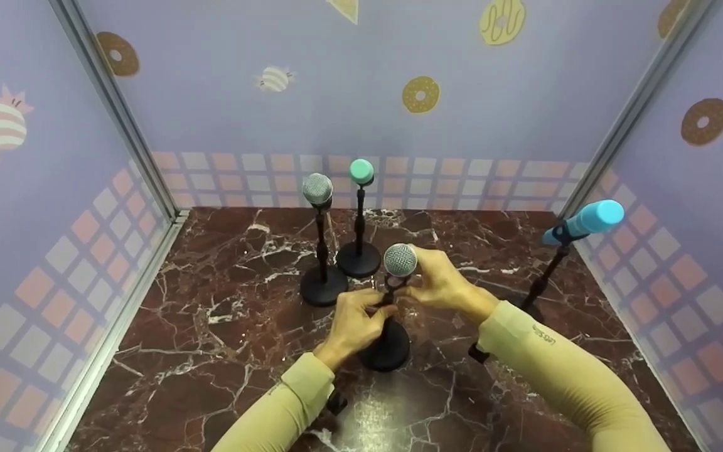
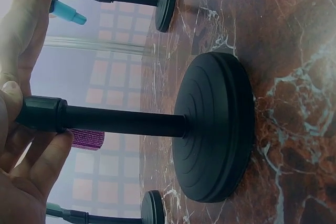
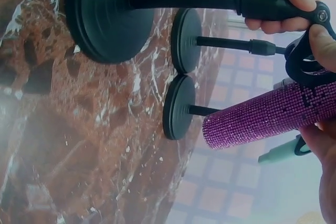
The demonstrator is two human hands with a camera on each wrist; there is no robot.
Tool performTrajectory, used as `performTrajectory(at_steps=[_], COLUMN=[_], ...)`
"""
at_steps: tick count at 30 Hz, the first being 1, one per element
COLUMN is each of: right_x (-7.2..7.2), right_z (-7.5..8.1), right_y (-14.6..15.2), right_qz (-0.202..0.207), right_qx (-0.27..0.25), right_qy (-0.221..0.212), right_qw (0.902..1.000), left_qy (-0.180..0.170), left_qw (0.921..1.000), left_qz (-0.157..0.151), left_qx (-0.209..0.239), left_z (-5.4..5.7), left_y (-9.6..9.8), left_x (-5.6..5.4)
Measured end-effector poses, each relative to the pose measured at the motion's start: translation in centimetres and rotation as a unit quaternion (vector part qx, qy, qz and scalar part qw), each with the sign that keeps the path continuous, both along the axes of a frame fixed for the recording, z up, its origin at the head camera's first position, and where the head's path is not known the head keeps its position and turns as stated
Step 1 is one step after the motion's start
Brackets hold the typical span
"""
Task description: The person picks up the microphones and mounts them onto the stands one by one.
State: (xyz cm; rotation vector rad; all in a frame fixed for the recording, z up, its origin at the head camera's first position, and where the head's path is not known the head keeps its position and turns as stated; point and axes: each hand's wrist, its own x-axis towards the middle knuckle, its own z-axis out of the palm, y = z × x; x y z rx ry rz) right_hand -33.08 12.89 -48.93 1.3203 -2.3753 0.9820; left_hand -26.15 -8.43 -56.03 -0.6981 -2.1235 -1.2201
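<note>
A microphone (image 1: 400,260) with a silver mesh head and a purple rhinestone-covered handle (image 3: 257,121) sits at the clip (image 3: 300,69) of a black desktop stand (image 2: 123,120). My left hand (image 1: 355,320) grips the stand's upper collar, just under the clip. From the right, my right hand (image 1: 446,282) holds the microphone, its thumb against the clip in the right wrist view. The stand's round base (image 2: 210,129) rests flat on the marbled table. How far the handle sits inside the clip is partly hidden by the fingers.
Behind to the left stand a silver-headed microphone (image 1: 317,189) and a mint-green one (image 1: 361,171), each on a black stand. A blue microphone (image 1: 594,218) tilts on its stand at right. Patterned panels (image 1: 361,113) enclose the marbled table (image 1: 211,376).
</note>
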Motion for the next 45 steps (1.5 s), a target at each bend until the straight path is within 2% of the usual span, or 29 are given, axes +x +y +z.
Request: performTrajectory(at_steps=[4, 12, 18, 22, 27, 30, 37, 40, 45], right_x=[0.0, -0.3, 0.0, -0.1, -0.4, -0.5, -0.6, -0.6, -0.9], right_z=[0.0, -0.2, -0.2, 0.3, 1.1, 1.3, 1.2, 1.2, 1.3], right_y=[0.0, -0.1, -0.1, -0.3, -0.6, -0.7, -0.3, -0.2, -0.1], right_qz=[0.004, 0.027, 0.004, 0.000, 0.039, 0.062, 0.068, 0.066, 0.070], right_qx=[0.004, -0.007, -0.013, -0.004, 0.038, 0.057, 0.039, 0.033, 0.028], right_qy=[0.026, 0.030, 0.057, 0.046, 0.024, 0.028, 0.057, 0.065, 0.049], right_qw=[0.9997, 0.9992, 0.9983, 0.9989, 0.9983, 0.9961, 0.9953, 0.9952, 0.9959], left_qy=[0.009, -0.006, -0.013, -0.007, 0.003, 0.000, 0.019, 0.028, 0.013], left_qw=[1.0000, 1.0000, 0.9998, 0.9998, 0.9998, 0.9996, 0.9998, 0.9996, 0.9999], left_qz=[0.002, -0.008, -0.008, -0.011, -0.019, -0.025, -0.001, -0.003, -0.005], left_qx=[0.003, 0.000, 0.009, 0.016, 0.009, 0.008, -0.006, -0.005, 0.000], left_z=[-0.2, -0.2, 0.0, 0.2, 0.0, -0.2, -0.2, 0.0, 0.2], left_y=[-0.1, -0.1, 0.0, -0.1, -0.1, 0.0, 0.1, 0.2, 0.4], left_x=[-0.1, -0.1, -0.1, -0.2, -0.1, 0.1, 0.2, 0.2, 0.1])
